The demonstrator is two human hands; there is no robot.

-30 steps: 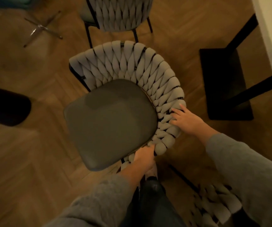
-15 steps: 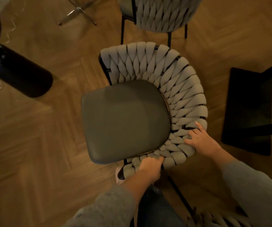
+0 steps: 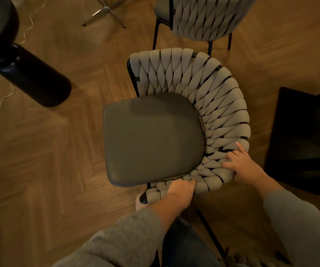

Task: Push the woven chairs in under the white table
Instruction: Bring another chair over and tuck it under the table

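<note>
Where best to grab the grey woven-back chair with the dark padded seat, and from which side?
Take the grey woven-back chair by the top rim of its curved backrest, coming from behind, outside the curve. The rim wraps the seat, so two spaced hands can steer it. The left hand and right hand hold it there, fingers hooked over the weave.
</note>
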